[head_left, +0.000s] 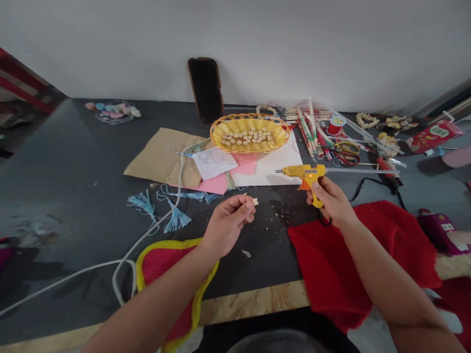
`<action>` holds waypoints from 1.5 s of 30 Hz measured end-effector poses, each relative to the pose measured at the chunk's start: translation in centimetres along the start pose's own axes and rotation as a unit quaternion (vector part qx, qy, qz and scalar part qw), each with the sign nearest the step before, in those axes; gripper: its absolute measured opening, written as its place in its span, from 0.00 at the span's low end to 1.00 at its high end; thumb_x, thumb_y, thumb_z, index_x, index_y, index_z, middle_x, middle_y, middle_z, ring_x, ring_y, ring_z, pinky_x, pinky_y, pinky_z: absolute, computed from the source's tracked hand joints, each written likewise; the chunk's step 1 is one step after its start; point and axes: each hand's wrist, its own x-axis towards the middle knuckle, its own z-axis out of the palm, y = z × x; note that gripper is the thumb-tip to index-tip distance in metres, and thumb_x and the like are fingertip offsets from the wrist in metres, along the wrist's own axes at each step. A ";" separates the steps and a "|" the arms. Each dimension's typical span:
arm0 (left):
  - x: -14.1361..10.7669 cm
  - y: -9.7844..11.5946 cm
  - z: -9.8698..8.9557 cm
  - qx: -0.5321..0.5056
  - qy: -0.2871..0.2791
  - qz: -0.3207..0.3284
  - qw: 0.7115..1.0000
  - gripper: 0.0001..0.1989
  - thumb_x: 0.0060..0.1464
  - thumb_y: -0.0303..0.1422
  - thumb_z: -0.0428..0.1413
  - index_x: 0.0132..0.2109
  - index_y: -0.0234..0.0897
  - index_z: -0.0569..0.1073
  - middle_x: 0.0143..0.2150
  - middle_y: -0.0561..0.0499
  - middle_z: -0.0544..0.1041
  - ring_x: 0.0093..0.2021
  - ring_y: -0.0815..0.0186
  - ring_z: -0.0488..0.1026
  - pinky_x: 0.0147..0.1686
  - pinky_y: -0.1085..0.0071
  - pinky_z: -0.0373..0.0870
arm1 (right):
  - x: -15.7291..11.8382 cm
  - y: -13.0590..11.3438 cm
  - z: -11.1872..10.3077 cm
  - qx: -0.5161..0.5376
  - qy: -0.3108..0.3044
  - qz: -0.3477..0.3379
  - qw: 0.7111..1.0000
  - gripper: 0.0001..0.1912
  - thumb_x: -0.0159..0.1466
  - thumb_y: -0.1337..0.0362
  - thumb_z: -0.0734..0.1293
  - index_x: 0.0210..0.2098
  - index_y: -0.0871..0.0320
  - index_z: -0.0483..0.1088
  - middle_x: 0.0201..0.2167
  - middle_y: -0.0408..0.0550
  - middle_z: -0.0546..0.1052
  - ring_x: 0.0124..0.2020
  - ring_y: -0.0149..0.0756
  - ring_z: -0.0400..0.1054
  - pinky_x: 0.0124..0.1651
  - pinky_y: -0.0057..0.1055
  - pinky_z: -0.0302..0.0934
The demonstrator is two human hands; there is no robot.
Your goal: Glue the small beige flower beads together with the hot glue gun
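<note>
My left hand pinches a small cream flower-shaped piece between thumb and fingertips, above the dark tabletop. In my right hand is a yellow hot glue gun, gripped by its handle. Its nozzle points left, an orange light glows on its body, and a long clear glue stick sticks out of the back. The nozzle and the small piece are apart. Beyond both hands stands a yellow woven basket holding several similar cream flower pieces.
Blue tassels, brown paper and a white cord lie to the left. A phone leans on the wall. Scissors, a red thread spool and packaged sticks crowd the back right. Red cloth hangs over the front edge.
</note>
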 end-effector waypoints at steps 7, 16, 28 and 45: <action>0.0 -0.1 0.0 0.006 -0.002 0.000 1.000 0.11 0.45 0.35 0.68 0.29 0.34 0.75 0.25 0.55 0.70 0.24 0.76 0.61 0.26 0.76 0.59 | -0.1 -0.5 -1.7 -0.347 0.130 -0.179 0.912 0.22 0.65 0.50 0.64 0.51 0.58 0.70 0.48 0.57 0.75 0.45 0.44 0.70 0.45 0.41 0.66; -0.1 -0.5 0.1 0.062 -0.020 -0.005 0.998 0.12 0.46 0.38 0.67 0.29 0.34 0.75 0.24 0.55 0.69 0.24 0.74 0.62 0.28 0.75 0.58 | -1.9 0.2 3.9 -0.541 -0.116 -0.412 0.724 0.06 0.67 0.64 0.66 0.37 0.53 0.76 0.32 0.43 0.79 0.39 0.36 0.66 0.46 0.37 0.55; -0.3 -1.1 0.0 0.121 -0.033 -0.011 0.992 0.13 0.48 0.40 0.65 0.32 0.34 0.76 0.25 0.56 0.69 0.26 0.73 0.62 0.29 0.75 0.58 | -2.0 0.4 5.0 -0.565 -0.109 -0.389 0.720 0.06 0.66 0.68 0.65 0.31 0.58 0.71 0.30 0.45 0.77 0.37 0.38 0.65 0.44 0.39 0.54; -0.5 -1.4 0.6 0.161 -0.068 -0.033 0.984 0.14 0.48 0.41 0.65 0.33 0.34 0.76 0.25 0.56 0.70 0.27 0.73 0.61 0.30 0.75 0.57 | -4.0 -0.4 6.5 -0.289 -0.042 -0.405 0.866 0.05 0.64 0.71 0.66 0.35 0.55 0.68 0.29 0.43 0.74 0.34 0.34 0.68 0.40 0.35 0.62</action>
